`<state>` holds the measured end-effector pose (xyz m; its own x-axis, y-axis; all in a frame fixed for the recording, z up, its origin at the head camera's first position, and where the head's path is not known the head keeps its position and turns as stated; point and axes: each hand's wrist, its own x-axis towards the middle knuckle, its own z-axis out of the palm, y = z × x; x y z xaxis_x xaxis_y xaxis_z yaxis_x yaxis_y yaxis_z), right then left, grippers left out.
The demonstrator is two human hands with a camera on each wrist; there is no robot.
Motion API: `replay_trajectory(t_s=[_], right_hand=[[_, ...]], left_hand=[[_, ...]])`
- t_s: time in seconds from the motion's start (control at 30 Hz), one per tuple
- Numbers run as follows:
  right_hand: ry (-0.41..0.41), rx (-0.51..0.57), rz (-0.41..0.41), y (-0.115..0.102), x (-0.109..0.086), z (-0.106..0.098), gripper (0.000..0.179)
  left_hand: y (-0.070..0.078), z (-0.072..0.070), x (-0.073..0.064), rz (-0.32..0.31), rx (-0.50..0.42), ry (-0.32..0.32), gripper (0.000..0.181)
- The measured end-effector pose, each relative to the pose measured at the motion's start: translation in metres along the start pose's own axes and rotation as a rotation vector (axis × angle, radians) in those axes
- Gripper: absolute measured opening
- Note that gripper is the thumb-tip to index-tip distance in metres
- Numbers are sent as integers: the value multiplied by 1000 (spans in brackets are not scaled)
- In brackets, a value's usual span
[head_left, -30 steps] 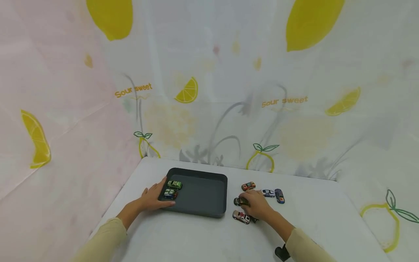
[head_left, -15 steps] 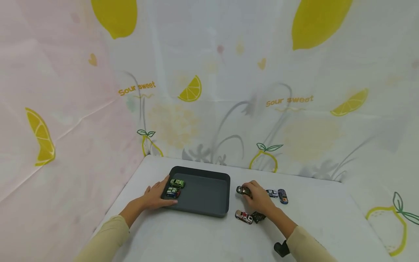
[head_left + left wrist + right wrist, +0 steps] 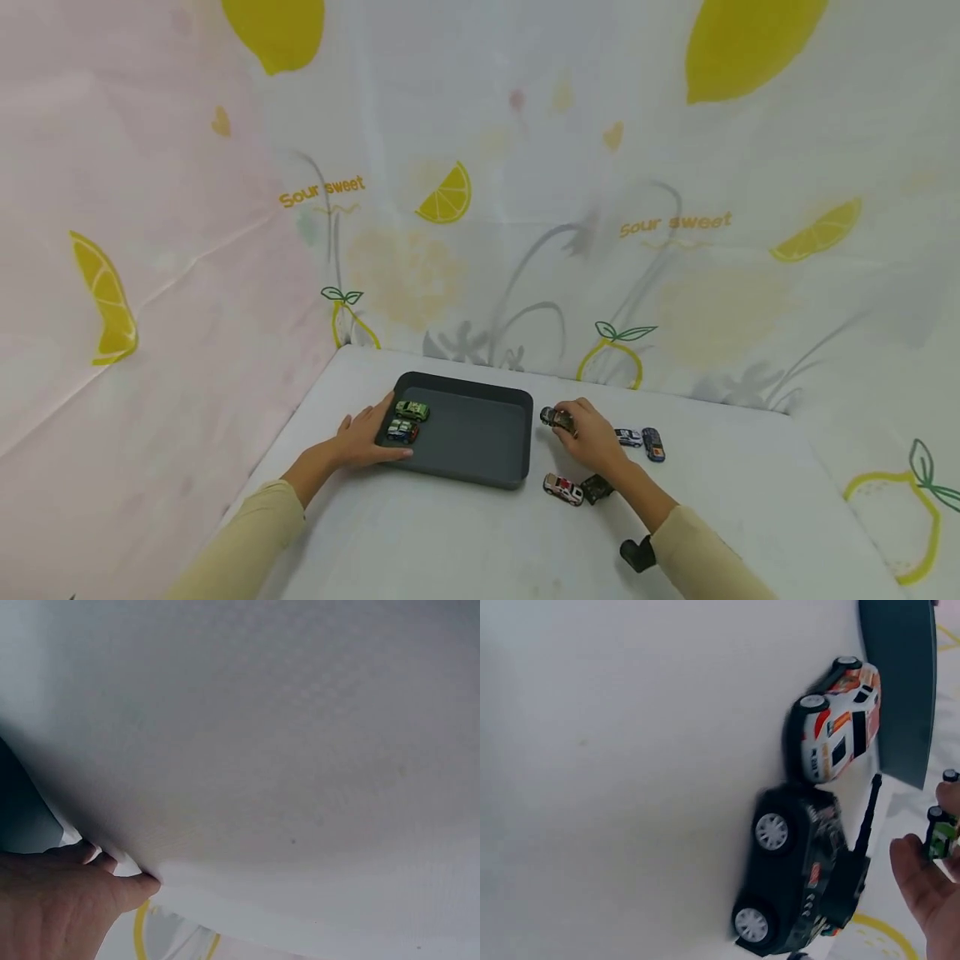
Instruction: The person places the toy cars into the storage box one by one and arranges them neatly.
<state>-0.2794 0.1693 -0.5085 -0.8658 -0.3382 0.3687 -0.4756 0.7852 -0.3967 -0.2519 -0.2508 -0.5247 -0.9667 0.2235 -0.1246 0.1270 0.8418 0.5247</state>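
My left hand (image 3: 363,437) rests at the left end of a dark grey tray (image 3: 480,446), fingers along its side and thumb reaching over the front left corner. Inside the tray, near that hand, are a green toy car (image 3: 412,410) and a blue and white toy car (image 3: 402,431). My right hand (image 3: 592,437) pinches a dark green toy car (image 3: 557,418) just right of the tray; its wheels and green side also show in the right wrist view. Below that hand lie a white and red toy car (image 3: 844,727) and a black toy tank (image 3: 799,870).
Beyond my right hand, a white toy car (image 3: 628,437) and a dark blue toy car (image 3: 654,444) stand side by side. A black object (image 3: 637,553) lies near my right sleeve. Lemon-print cloth walls (image 3: 480,275) border the white table (image 3: 450,533) at the back and sides.
My right hand has picked up the dark green toy car and moved it away from me. The orange toy car behind is now hidden by that hand. My left hand keeps its place on the tray.
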Motion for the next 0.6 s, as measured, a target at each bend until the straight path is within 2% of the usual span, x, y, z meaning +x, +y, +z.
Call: replay_trajectory(t_s=[0.17,0.4,0.6], right_hand=[[-1,29,2,-6,6,5,33],[12,101,6,-15,14,12,33],[36,72,-8,-23,26,16,33]], left_hand=[[-1,2,3,-6,19,-5,120],[-3,5,-1,-3,15,-2,120],[-2,4,1,-4,-7,8,120]])
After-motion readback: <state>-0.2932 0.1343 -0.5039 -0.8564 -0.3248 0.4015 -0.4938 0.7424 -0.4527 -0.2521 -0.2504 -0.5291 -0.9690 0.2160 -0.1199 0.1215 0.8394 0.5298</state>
